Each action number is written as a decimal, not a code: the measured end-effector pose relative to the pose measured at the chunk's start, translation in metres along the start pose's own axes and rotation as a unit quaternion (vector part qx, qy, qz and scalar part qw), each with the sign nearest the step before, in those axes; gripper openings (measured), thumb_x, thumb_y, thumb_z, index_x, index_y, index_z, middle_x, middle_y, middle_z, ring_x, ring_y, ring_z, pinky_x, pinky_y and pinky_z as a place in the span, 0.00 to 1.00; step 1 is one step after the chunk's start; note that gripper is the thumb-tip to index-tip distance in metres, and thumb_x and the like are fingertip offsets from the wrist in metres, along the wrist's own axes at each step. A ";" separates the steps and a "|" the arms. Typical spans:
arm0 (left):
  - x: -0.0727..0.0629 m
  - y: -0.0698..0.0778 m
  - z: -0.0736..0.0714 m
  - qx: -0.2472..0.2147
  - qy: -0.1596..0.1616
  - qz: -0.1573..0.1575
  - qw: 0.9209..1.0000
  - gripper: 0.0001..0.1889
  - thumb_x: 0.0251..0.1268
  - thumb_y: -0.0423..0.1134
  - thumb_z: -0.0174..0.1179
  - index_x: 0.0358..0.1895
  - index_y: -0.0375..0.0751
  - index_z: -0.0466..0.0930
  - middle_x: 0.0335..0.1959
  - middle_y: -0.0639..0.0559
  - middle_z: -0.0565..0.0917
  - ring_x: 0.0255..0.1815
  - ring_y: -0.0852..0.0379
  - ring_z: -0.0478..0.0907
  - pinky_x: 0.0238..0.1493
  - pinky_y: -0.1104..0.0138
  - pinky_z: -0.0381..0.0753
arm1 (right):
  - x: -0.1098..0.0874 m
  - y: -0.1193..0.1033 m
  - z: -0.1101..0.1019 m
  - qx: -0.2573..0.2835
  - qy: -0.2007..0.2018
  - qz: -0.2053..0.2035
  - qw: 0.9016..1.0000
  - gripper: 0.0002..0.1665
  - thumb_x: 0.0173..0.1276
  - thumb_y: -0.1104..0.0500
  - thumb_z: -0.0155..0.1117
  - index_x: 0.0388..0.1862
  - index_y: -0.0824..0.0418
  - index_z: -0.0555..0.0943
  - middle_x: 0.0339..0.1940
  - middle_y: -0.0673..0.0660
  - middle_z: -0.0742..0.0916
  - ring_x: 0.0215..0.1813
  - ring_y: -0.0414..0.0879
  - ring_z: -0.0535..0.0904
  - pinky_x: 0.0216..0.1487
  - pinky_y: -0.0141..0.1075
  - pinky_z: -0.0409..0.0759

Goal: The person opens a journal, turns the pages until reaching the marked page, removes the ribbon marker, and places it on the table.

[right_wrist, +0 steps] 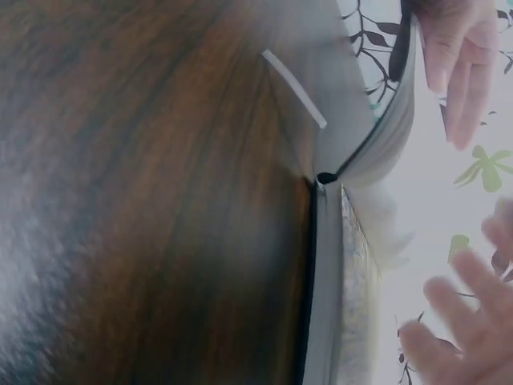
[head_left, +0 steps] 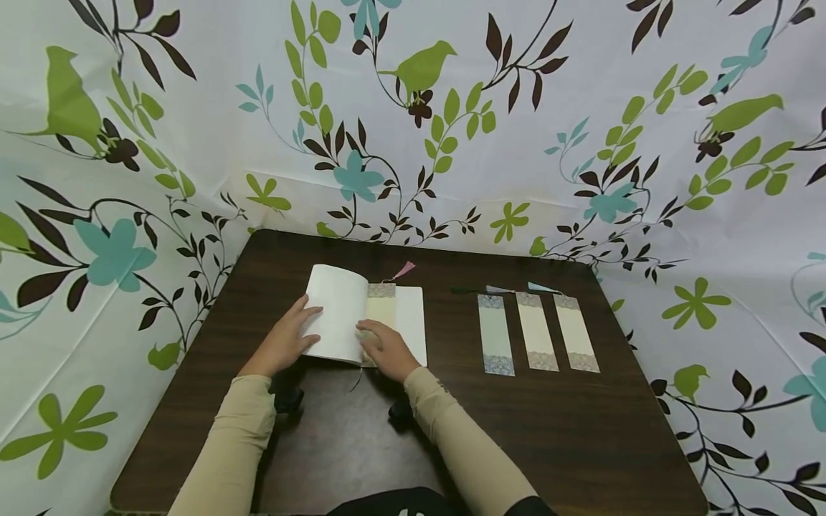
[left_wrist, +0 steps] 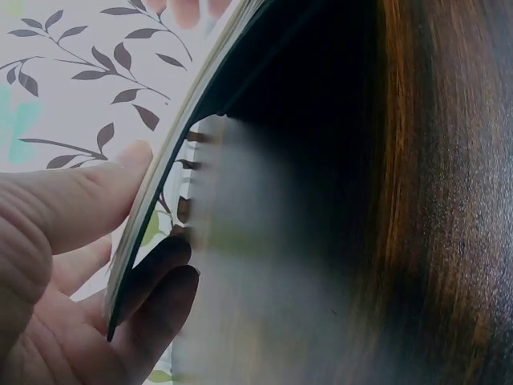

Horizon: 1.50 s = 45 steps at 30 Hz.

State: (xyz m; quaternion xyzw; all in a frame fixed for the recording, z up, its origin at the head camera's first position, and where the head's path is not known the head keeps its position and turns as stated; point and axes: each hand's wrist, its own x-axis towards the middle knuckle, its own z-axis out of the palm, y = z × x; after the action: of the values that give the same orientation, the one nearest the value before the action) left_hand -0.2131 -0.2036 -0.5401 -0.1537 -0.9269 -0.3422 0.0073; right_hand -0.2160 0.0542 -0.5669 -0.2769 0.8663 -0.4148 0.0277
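Note:
A notebook [head_left: 338, 304] lies spread on the table, its left half lifted and curving up. My left hand [head_left: 285, 340] grips that half by its outer edge; in the left wrist view the thumb presses the pages and fingers curl behind the dark cover [left_wrist: 148, 233]. A cream bookmark [head_left: 381, 304] with a patterned end and pink tassel [head_left: 405, 269] rests on the right-hand pages beside the fold. Over its lower part is my right hand [head_left: 390, 351], fingers loosely spread and holding nothing. A thin ribbon [right_wrist: 292, 88] trails from the spine's bottom end.
To the right lie three more bookmarks in a row: a pale greenish one [head_left: 495, 333] and two cream ones, the middle [head_left: 537, 330] and the rightmost [head_left: 577, 333], their tassels pointing left. The dark wooden table [head_left: 581, 437] backs onto a leaf-and-bird patterned cloth [head_left: 542, 158].

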 end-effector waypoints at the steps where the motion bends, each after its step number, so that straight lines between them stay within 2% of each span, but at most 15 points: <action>1: 0.001 -0.001 0.000 -0.001 -0.001 -0.002 1.000 0.30 0.64 0.27 0.68 0.69 0.27 0.70 0.77 0.24 0.53 0.76 0.27 0.55 0.69 0.37 0.61 | 0.001 0.001 -0.002 0.002 0.029 0.008 1.000 0.20 0.79 0.63 0.57 0.67 0.65 0.77 0.71 0.61 0.76 0.74 0.54 0.69 0.70 0.41 0.70; 4: 0.001 -0.001 0.001 -0.006 -0.006 -0.011 1.000 0.32 0.64 0.28 0.68 0.71 0.29 0.69 0.79 0.26 0.51 0.77 0.28 0.53 0.70 0.38 0.60 | 0.001 0.003 -0.006 -0.015 0.104 0.054 0.993 0.18 0.76 0.66 0.58 0.62 0.67 0.80 0.69 0.66 0.75 0.71 0.61 0.70 0.66 0.50 0.73; 6: 0.002 -0.001 0.001 -0.009 -0.009 -0.016 1.000 0.33 0.64 0.28 0.68 0.72 0.29 0.67 0.79 0.27 0.50 0.77 0.28 0.52 0.71 0.38 0.59 | 0.002 0.005 -0.010 -0.024 0.132 0.096 0.986 0.17 0.75 0.67 0.58 0.60 0.68 0.81 0.68 0.69 0.73 0.69 0.66 0.69 0.63 0.55 0.74; 11: 0.001 -0.001 0.001 -0.004 -0.012 -0.015 1.000 0.32 0.65 0.28 0.67 0.71 0.30 0.69 0.80 0.27 0.49 0.78 0.29 0.52 0.71 0.39 0.59 | 0.005 0.009 -0.014 -0.021 0.113 0.173 0.978 0.18 0.77 0.65 0.55 0.62 0.68 0.80 0.68 0.70 0.75 0.66 0.65 0.73 0.63 0.55 0.75; 15: 0.000 0.001 0.000 -0.003 -0.009 -0.012 1.000 0.30 0.64 0.28 0.68 0.70 0.30 0.71 0.80 0.27 0.49 0.78 0.29 0.52 0.70 0.38 0.59 | 0.009 0.009 -0.016 0.027 0.108 0.194 0.975 0.19 0.76 0.66 0.56 0.64 0.68 0.78 0.66 0.67 0.78 0.59 0.61 0.79 0.57 0.52 0.78; 18: 0.000 0.002 0.000 -0.004 -0.010 -0.013 1.000 0.30 0.65 0.28 0.67 0.69 0.30 0.71 0.80 0.28 0.50 0.78 0.28 0.52 0.70 0.38 0.59 | 0.013 0.009 -0.016 0.058 0.128 0.194 0.971 0.20 0.72 0.69 0.60 0.62 0.69 0.79 0.64 0.68 0.79 0.55 0.59 0.80 0.54 0.50 0.79; 19: 0.000 0.002 0.000 -0.005 -0.011 -0.013 1.000 0.29 0.65 0.28 0.67 0.70 0.30 0.71 0.80 0.28 0.50 0.78 0.28 0.52 0.70 0.38 0.59 | 0.014 0.010 -0.016 0.070 0.135 0.192 0.970 0.21 0.71 0.70 0.61 0.62 0.69 0.80 0.61 0.68 0.80 0.50 0.58 0.80 0.52 0.48 0.79; 21: -0.001 0.002 0.001 -0.005 -0.012 -0.014 1.000 0.29 0.65 0.28 0.67 0.70 0.30 0.71 0.80 0.28 0.50 0.78 0.28 0.52 0.70 0.38 0.59 | 0.015 0.012 -0.015 0.084 0.142 0.187 0.968 0.23 0.68 0.73 0.61 0.62 0.70 0.80 0.47 0.70 0.82 0.37 0.54 0.76 0.43 0.44 0.78; 22: 0.000 0.002 0.001 -0.004 -0.013 -0.014 1.000 0.29 0.66 0.28 0.67 0.70 0.30 0.71 0.80 0.28 0.50 0.78 0.28 0.52 0.70 0.38 0.59 | 0.016 0.013 -0.015 0.083 0.143 0.185 0.969 0.23 0.67 0.73 0.62 0.62 0.70 0.80 0.42 0.70 0.81 0.34 0.52 0.73 0.40 0.43 0.76; 24: 0.000 0.002 0.001 -0.004 -0.013 -0.016 1.000 0.29 0.66 0.28 0.67 0.70 0.30 0.71 0.80 0.28 0.49 0.78 0.28 0.52 0.70 0.38 0.59 | 0.017 0.014 -0.014 0.078 0.134 0.186 0.970 0.23 0.67 0.73 0.63 0.62 0.68 0.81 0.37 0.67 0.80 0.32 0.49 0.70 0.38 0.42 0.73; 26: 0.000 0.001 0.002 -0.003 -0.013 -0.017 1.000 0.29 0.66 0.28 0.67 0.70 0.30 0.71 0.80 0.28 0.49 0.78 0.28 0.52 0.70 0.38 0.59 | 0.016 0.015 -0.013 0.064 0.116 0.192 0.973 0.23 0.69 0.71 0.65 0.63 0.65 0.81 0.40 0.66 0.82 0.36 0.51 0.74 0.39 0.42 0.75; 29: 0.000 0.001 0.002 -0.005 -0.013 -0.020 1.000 0.29 0.65 0.27 0.67 0.70 0.30 0.71 0.80 0.28 0.49 0.78 0.28 0.51 0.70 0.38 0.59 | 0.016 0.016 -0.013 0.032 0.091 0.200 0.975 0.25 0.70 0.66 0.67 0.66 0.62 0.80 0.58 0.63 0.82 0.56 0.55 0.79 0.54 0.46 0.79; 31: 0.000 0.001 0.002 -0.006 -0.013 -0.020 1.000 0.29 0.66 0.27 0.66 0.70 0.31 0.71 0.80 0.28 0.49 0.78 0.28 0.51 0.70 0.38 0.59 | 0.016 0.017 -0.014 0.008 0.077 0.201 0.977 0.27 0.71 0.65 0.68 0.68 0.63 0.78 0.61 0.65 0.81 0.62 0.59 0.77 0.60 0.49 0.77; 36: -0.001 0.002 0.001 -0.008 -0.014 -0.017 1.000 0.29 0.66 0.27 0.66 0.70 0.30 0.71 0.80 0.28 0.49 0.78 0.28 0.51 0.71 0.38 0.59 | 0.010 0.026 -0.029 -0.055 0.065 0.199 0.976 0.29 0.69 0.66 0.69 0.69 0.66 0.77 0.61 0.68 0.81 0.64 0.62 0.76 0.64 0.51 0.75; 45: -0.001 0.003 0.001 -0.002 -0.017 -0.019 1.000 0.28 0.66 0.27 0.66 0.69 0.30 0.71 0.80 0.26 0.48 0.78 0.27 0.51 0.70 0.37 0.58 | -0.019 0.058 -0.073 -0.079 0.066 0.251 0.963 0.34 0.70 0.66 0.67 0.74 0.65 0.71 0.67 0.73 0.75 0.68 0.67 0.72 0.63 0.55 0.75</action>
State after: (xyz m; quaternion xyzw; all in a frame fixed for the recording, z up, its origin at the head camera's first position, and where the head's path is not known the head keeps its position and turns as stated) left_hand -0.2113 -0.2012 -0.5392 -0.1423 -0.9290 -0.3413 -0.0152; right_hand -0.2472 0.1442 -0.5653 -0.0243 0.9380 -0.3419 0.0517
